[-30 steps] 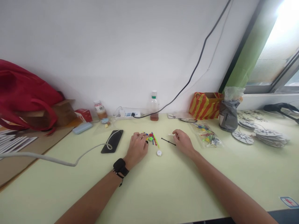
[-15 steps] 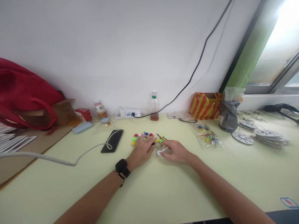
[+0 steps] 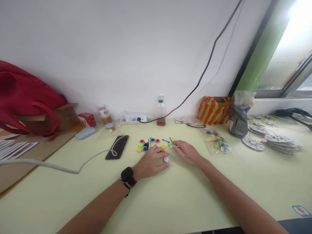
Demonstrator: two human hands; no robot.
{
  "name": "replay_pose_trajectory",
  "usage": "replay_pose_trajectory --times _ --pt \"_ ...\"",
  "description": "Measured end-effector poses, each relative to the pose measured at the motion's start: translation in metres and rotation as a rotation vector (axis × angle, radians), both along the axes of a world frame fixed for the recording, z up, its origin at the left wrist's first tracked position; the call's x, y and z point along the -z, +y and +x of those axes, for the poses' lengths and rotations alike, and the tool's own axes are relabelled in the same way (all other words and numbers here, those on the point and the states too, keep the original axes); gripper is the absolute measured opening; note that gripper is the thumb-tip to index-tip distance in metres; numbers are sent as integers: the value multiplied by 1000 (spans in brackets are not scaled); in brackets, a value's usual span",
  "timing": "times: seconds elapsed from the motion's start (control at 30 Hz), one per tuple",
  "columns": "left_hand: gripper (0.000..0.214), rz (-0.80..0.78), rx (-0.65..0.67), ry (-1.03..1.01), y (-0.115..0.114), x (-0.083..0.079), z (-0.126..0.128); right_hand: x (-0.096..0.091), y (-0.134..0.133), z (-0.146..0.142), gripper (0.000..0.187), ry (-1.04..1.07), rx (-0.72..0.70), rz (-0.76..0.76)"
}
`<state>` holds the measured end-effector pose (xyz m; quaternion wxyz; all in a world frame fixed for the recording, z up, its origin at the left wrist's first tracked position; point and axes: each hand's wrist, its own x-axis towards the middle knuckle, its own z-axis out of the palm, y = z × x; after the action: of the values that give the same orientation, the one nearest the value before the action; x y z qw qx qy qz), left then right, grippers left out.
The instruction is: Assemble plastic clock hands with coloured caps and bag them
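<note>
My left hand (image 3: 153, 162) rests on the table with its thumb and a finger closed about a small white plastic disc (image 3: 166, 159). Beside it my right hand (image 3: 187, 152) reaches to a green disc (image 3: 170, 144) and thin coloured sticks, one of them a blue stick (image 3: 166, 141). A thin white stick shows between its fingertips, partly covered by them. Beyond my left hand lie several round discs, among them a yellow disc (image 3: 139, 149) and a red disc (image 3: 157, 141), with several upright-looking sticks (image 3: 149, 143) between them.
A black phone (image 3: 117, 148) with a pale cable lies left. Bags of small plastic parts (image 3: 216, 141) lie right, near stacked patterned discs (image 3: 282, 143). A bottle (image 3: 161, 112) and power strip (image 3: 133, 118) stand by the wall.
My left hand has drawn back from the coloured discs to the white disc. My right hand has moved away from the white disc, up to the green disc and sticks.
</note>
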<state>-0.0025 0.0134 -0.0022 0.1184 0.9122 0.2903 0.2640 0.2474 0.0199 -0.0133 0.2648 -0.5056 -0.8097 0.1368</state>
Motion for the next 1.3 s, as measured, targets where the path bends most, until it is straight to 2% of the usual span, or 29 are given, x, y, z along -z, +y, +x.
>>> replay_pose_trajectory --times 0.17,0.27,0.33,0.4,0.47,0.57,0.67,0.8,0.97,1.13,1.3 --pt "13 -98 25 -25 -1 0 2 8 8 4 29 -61 30 32" --pt "12 -217 -2 -108 0 2 2 8 10 4 25 -45 61 124" --pt "14 -342 -30 -183 0 4 4 5 10 3 23 32 109 206" --pt "19 -479 -38 -275 1 8 7 -2 9 2 22 197 130 203" --pt "24 -612 -34 -381 2 13 10 -8 7 1 24 471 98 52" --pt "31 -776 -48 -522 3 16 13 -15 5 -1 27 901 7 -269" --pt "41 -837 -90 -615 5 16 15 -18 2 -4 31 1087 -60 -435" --pt "44 -840 -109 -687 7 14 15 -22 -5 -13 35 1071 -127 -493" --pt "45 -851 -46 -711 9 17 14 -23 -11 -24 33 961 -137 -424" --pt "40 -840 -17 -673 12 19 12 -16 -11 -29 32 912 -188 -425" --pt "36 -867 -9 -668 14 19 10 -7 -10 -33 33 936 -175 -395"
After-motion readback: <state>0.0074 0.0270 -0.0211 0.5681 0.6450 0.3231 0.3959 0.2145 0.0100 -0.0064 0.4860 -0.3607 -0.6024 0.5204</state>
